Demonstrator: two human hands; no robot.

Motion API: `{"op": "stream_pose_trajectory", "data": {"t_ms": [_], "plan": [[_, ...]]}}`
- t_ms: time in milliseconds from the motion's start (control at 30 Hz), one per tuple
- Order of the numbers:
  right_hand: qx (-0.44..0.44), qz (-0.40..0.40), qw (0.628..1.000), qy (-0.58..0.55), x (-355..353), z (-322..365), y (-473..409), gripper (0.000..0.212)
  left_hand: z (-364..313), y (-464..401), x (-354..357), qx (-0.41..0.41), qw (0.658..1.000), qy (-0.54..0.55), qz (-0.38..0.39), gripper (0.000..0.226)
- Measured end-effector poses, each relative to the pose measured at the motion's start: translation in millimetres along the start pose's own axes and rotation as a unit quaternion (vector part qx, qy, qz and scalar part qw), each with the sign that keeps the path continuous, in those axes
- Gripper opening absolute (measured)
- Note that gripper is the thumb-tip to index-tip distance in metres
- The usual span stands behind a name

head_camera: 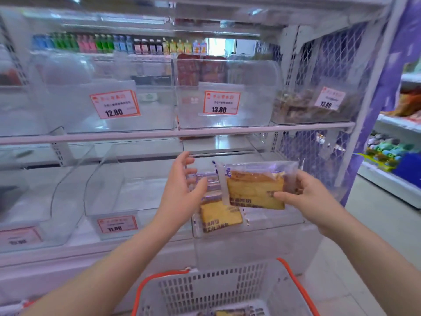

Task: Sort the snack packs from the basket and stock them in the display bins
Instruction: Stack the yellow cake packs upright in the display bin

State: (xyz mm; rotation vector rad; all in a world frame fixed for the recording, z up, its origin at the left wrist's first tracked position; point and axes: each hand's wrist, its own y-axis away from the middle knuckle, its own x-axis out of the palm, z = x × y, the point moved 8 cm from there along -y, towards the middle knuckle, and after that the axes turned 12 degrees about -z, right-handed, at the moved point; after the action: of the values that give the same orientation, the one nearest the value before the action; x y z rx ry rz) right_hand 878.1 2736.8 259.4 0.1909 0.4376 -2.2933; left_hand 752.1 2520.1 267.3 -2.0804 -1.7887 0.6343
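Clear-plastic bin [273,221]: one cake pack [219,216] inside; right hand [303,192] grips another [255,187] above it; left hand [182,185] loose-fingered beside; more in basket [205,290] below.

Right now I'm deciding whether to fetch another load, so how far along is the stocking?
Early stage. Done: two cake packs already lie in the lower right bin. In hand: the right hand grips another cake pack above that bin, the left hand open beside it. Left: at least one pack shows in the basket, and the 12.80 bin and 13.80 bin look bare.
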Motion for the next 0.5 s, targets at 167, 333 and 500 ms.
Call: {"op": "stream_pose_trajectory", "data": {"t_ms": [167,333,500], "plan": [[0.109,0.126,0.983,0.072,41,-37,-11,0.029,3,-22,52,0.116,0.96,-0.211,0.143,0.037],[0.198,0.177,0.952,0.15,65,-82,-11,0.029,46,-24,95,0.159,0.802,-0.46,0.346,0.031],[0.186,0.227,0.919,0.265,84,-97,-26,0.027,73,-33,111,0.168,0.739,-0.548,0.355,0.029]]}}
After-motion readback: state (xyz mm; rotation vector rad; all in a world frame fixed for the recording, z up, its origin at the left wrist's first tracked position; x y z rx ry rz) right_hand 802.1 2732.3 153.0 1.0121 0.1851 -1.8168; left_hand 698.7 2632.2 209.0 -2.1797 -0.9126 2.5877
